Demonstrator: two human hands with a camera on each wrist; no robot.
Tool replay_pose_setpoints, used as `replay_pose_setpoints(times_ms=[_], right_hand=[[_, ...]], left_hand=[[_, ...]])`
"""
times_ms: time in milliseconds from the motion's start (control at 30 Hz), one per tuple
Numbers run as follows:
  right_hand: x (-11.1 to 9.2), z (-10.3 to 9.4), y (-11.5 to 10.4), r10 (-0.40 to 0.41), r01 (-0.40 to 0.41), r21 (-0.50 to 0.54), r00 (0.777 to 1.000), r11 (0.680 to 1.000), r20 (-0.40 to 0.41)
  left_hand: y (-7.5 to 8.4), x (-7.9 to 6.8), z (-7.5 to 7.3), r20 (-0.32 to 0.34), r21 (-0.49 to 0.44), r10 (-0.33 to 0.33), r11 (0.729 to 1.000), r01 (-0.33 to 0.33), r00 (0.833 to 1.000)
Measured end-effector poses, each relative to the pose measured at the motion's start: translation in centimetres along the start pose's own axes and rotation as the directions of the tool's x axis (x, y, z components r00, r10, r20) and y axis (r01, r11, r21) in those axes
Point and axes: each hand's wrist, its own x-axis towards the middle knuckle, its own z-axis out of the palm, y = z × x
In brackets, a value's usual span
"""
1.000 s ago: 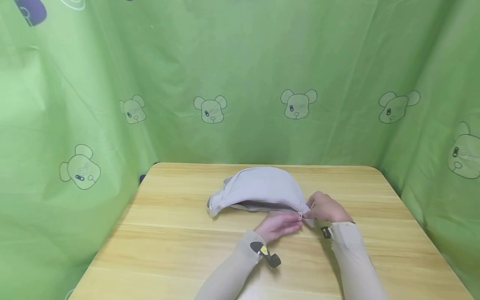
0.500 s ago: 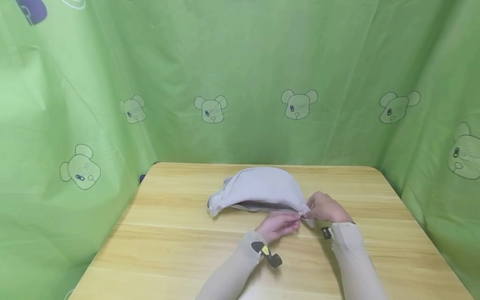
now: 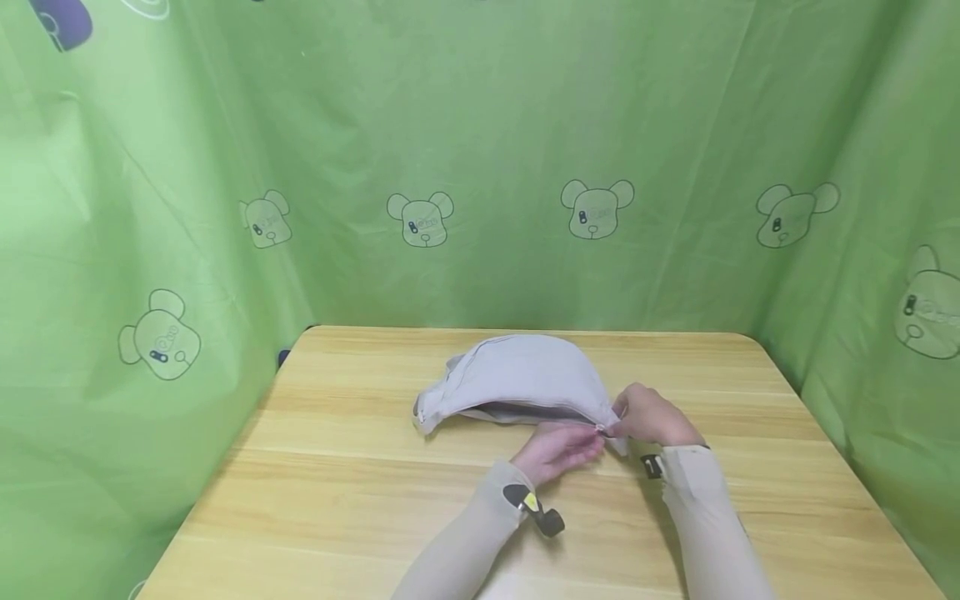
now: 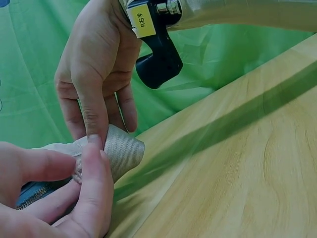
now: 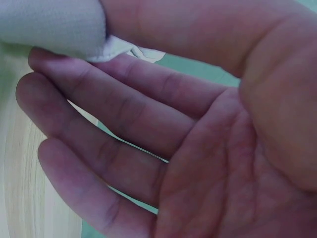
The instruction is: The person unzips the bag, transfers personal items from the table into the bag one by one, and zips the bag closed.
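Note:
A pale grey waist bag (image 3: pixel 525 371) lies on the wooden table, its zipped mouth gaping along the near side. At the bag's right end, my left hand (image 3: pixel 555 450) pinches the zipper pull (image 4: pixel 78 171) between thumb and finger; the fingertips partly cover it. Dark zipper teeth (image 4: pixel 32 196) show beside those fingers in the left wrist view. My right hand (image 3: pixel 656 417) grips the bag's end tab (image 4: pixel 124 148) between thumb and forefinger, just right of the pull. In the right wrist view its other fingers (image 5: pixel 124 109) extend loosely below the light fabric. The bag's inside is too dark to make out.
The table (image 3: pixel 322 500) has rounded far corners. Green curtains (image 3: pixel 495 275) with bear-head prints enclose its back and sides. A small black camera mount (image 3: pixel 543 517) sticks out from the left wrist, and another (image 3: pixel 652 465) from the right.
The zipper pull hung visible beside my left fingertips a second ago; those fingers have since taken hold of it. The bag and my right hand have stayed in place.

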Motion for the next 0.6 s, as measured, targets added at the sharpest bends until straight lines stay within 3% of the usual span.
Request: replay_pose_setpoints(times_ms=[300,600], right_hand=[[0.02,0.0,0.0,-0.008,0.008,0.0,1.0,1.0,0.001],[0.04,0.08,0.18,-0.019,0.019,0.008,1.0,1.0,-0.004]], left_hand=[[0.03,0.17,-0.13,0.002,-0.011,-0.021,1.0,0.021,1.0],[-0.32,0.29,-0.16,-0.057,0.036,0.046,0.998,-0.044,0.997]])
